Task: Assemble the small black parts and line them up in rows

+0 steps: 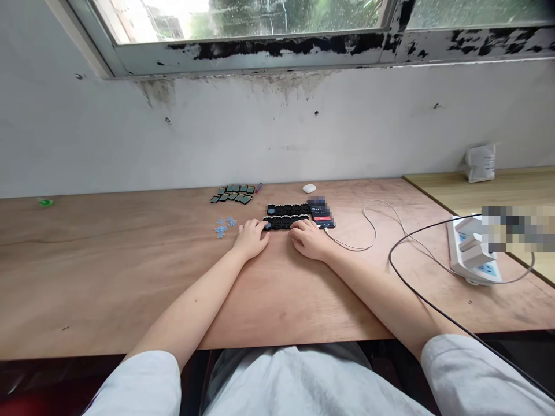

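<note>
The left hand (250, 239) and right hand (307, 240) lie curled on a black plastic strip (284, 222), apparently not gripping; a careless sideways slide could scatter the small blue pieces (222, 226) beside the left hand.

You can read nothing here. The pixelated patch (317, 205) on the dark device (321, 216) beside your right hand (309, 240) hides whatever is displayed there, leaving only a red band showing beneath it. The blue marks on the white power strip (470, 251) are too small to make out, and a second pixelated patch (518, 228) covers the view just beside the strip.
</note>
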